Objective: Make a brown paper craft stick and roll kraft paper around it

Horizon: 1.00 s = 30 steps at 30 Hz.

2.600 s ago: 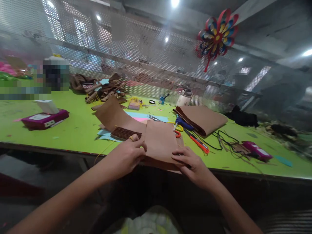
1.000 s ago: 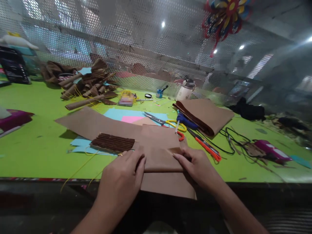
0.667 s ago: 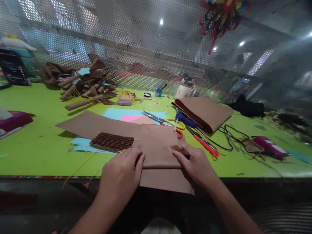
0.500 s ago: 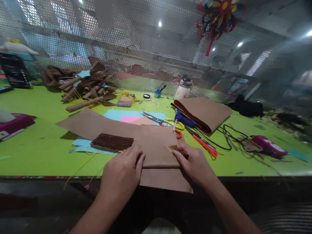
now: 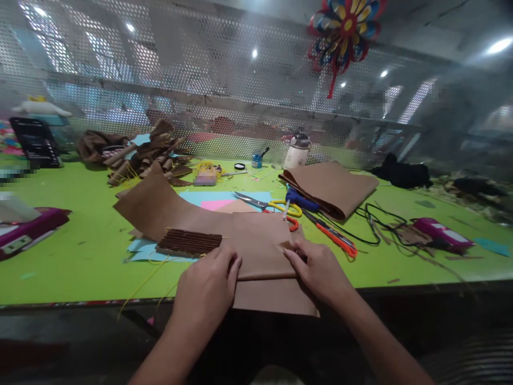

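Observation:
A long sheet of brown paper [image 5: 256, 246] lies folded over at the near edge of the green table [image 5: 80, 251], its lower flap hanging past the edge. My left hand [image 5: 208, 286] grips the fold's left side, fingers curled on it. My right hand [image 5: 316, 267] pinches the fold's right side. A bundle of dark brown sticks [image 5: 188, 241] rests on the sheet just left of my left hand. The sheet's far left end curls up off the table.
Yellow-handled scissors [image 5: 276, 205], an orange cutter [image 5: 331, 235] and a folded brown stack [image 5: 332, 187] lie right of centre. Black cords [image 5: 377, 224] and a magenta box [image 5: 435, 232] sit further right. Rolled brown scraps [image 5: 148, 158] are piled at the back left; a perforated metal screen closes the back.
The sheet's far left end has lifted and curled up from lying flat. Both hands keep their hold on the fold, and the view has shifted slightly.

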Tool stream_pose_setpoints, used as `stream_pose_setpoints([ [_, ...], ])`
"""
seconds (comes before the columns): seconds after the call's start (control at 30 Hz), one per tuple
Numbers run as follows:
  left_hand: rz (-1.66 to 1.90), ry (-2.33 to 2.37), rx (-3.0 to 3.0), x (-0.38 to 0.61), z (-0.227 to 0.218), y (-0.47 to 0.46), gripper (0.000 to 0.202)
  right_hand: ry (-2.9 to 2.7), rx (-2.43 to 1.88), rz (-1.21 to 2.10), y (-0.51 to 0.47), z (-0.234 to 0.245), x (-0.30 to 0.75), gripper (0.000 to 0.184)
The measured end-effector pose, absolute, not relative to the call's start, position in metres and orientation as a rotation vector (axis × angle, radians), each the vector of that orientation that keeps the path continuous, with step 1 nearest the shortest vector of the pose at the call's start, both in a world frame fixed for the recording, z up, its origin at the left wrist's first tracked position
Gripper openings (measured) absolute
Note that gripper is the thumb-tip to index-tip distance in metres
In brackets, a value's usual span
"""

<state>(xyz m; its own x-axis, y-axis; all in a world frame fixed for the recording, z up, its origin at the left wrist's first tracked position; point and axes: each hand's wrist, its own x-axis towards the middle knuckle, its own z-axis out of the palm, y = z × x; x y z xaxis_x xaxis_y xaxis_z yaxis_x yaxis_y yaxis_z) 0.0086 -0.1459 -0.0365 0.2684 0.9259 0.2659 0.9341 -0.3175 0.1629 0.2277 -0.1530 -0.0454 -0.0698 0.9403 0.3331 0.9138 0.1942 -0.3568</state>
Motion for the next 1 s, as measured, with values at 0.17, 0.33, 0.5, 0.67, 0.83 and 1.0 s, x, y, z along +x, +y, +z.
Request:
stream_pose_setpoints([
  [0.17, -0.552, -1.825, -2.471, 0.0093, -0.0363, -0.1477, 0.022, -1.981, -1.761, 0.07, -0.1529, -0.0446, 0.2284, 0.014],
  [0.33, -0.502, -1.808, -2.444, 0.0102, -0.0352, -0.1485, 0.024, -1.982, -1.76, 0.063, -0.1533, -0.0439, 0.2275, 0.014],
  [0.5, -0.484, -1.784, -2.418, 0.0107, -0.0357, -0.1491, 0.025, -1.987, -1.784, 0.009, -0.1532, -0.0443, 0.2264, 0.014],
  [0.67, -0.484, -1.782, -2.404, 0.0113, -0.0359, -0.1487, 0.025, -1.979, -1.814, 0.004, -0.1531, -0.0453, 0.2263, 0.015],
  [0.83, -0.476, -1.786, -2.394, 0.0114, -0.036, -0.1506, 0.025, -1.959, -1.818, 0.044, -0.1536, -0.0434, 0.2265, 0.017],
  [1.0, -0.473, -1.835, -2.366, 0.0121, -0.0363, -0.1534, 0.027, -1.935, -1.826, 0.069, -0.1533, -0.0416, 0.226, 0.019],
])
